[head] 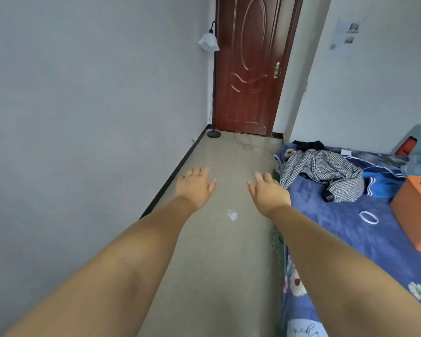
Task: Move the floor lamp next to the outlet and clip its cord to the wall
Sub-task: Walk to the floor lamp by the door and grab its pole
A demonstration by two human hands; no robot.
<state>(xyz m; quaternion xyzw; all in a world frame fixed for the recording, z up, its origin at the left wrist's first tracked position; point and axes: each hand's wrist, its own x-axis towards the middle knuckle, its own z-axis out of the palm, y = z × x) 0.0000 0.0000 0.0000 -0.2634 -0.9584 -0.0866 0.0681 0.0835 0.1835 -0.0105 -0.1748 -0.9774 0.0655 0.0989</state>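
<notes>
The floor lamp (pixel 214 76) stands in the far left corner beside the door, with a black pole, a round black base and a white bell shade (pixel 208 42). Its thin cord (pixel 244 143) lies in loose loops on the floor in front of the door. My left hand (pixel 196 184) and my right hand (pixel 267 189) are stretched out in front of me, palms down, fingers apart, holding nothing. Both are well short of the lamp. No outlet is clearly visible.
A brown wooden door (pixel 252 66) closes the far end. A bed with a blue sheet (pixel 345 222) fills the right side, with a checked shirt (pixel 326 171), an orange box (pixel 416 210) and a white ring (pixel 368 217) on it. A grey wall (pixel 83 105) runs along the left.
</notes>
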